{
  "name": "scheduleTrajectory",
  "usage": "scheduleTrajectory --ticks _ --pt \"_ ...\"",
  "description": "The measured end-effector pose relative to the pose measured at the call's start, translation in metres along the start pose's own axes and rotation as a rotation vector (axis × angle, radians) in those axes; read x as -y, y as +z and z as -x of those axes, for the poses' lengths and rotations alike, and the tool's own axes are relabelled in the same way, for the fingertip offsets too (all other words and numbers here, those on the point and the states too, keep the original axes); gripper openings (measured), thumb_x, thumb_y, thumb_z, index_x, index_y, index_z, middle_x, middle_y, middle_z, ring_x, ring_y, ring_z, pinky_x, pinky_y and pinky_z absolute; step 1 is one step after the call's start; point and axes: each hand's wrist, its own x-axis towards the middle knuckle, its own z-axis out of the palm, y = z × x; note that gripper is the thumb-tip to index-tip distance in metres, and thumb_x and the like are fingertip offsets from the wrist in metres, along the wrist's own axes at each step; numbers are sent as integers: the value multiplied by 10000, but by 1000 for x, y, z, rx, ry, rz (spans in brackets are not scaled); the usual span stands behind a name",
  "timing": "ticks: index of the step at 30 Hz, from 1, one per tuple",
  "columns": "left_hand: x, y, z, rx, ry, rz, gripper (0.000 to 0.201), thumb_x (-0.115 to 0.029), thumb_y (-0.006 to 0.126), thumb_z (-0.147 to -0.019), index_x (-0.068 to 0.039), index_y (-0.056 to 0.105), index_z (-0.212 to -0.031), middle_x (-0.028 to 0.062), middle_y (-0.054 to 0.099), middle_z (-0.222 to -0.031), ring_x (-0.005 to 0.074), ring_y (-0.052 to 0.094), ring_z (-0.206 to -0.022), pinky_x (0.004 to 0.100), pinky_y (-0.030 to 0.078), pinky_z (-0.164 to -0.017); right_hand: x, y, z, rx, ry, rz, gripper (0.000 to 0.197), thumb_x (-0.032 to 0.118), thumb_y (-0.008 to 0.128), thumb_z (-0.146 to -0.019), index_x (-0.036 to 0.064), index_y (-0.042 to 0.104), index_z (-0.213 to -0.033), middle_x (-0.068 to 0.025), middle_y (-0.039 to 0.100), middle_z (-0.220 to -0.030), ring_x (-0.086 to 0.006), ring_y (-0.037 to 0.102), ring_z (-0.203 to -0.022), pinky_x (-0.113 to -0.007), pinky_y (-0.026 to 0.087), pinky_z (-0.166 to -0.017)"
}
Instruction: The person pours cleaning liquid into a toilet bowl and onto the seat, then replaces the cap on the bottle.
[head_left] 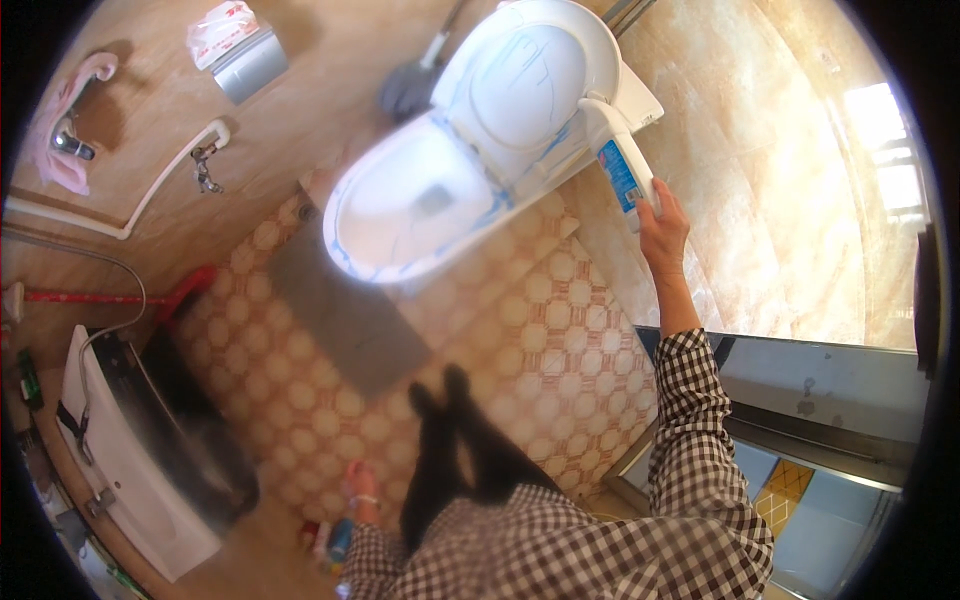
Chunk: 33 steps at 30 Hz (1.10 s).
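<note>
My right hand [664, 228] is closed around the lower end of a white toilet cleaner bottle [620, 165] with a blue label. The bottle is tilted, its bent nozzle at the inner face of the raised toilet lid [530, 75]. Streaks of blue liquid run over the lid, the seat hinge area and the rim of the white toilet [365, 262]. Beside my left leg hangs my left hand [361, 482], small and a little blurred, its fingers loosely apart with nothing seen in them.
A grey mat [345, 310] lies before the toilet on the tiled floor. At left are a white washbasin [150, 500], a red-handled tool [100, 297] and a wall tap [207, 170]. A brush [408, 88] stands behind the toilet. Bottles [340, 540] sit near my left arm.
</note>
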Motion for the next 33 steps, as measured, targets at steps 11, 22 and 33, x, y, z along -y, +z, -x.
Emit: scheduleTrajectory --ticks 11,22,33 --pt "-29 -2 29 -4 -6 166 128 -139 586 -845 -55 607 -940 35 592 -702 139 530 -572 276 418 -465 -29 26 31 92 -34 10 394 152 626 -795 8 564 -1157 -220 602 -1057 -364 586 -975 -394 469 -840" --pt "-63 -10 29 42 -114 207 178 -148 537 -890 -37 603 -1012 49 592 -720 131 473 -547 268 380 -466 32 -11 -23 -46 -62 29 378 112 557 -806 -50 545 -1148 -265 593 -1025 -426 567 -917 -469 469 -790" --pt "-17 5 -29 138 -17 250 122 -163 607 -818 -48 608 -856 50 638 -784 161 581 -703 298 490 -655 59 0 -94 -156 -204 121 359 142 527 -812 42 550 -1156 -263 582 -965 -432 569 -875 -471 475 -725"
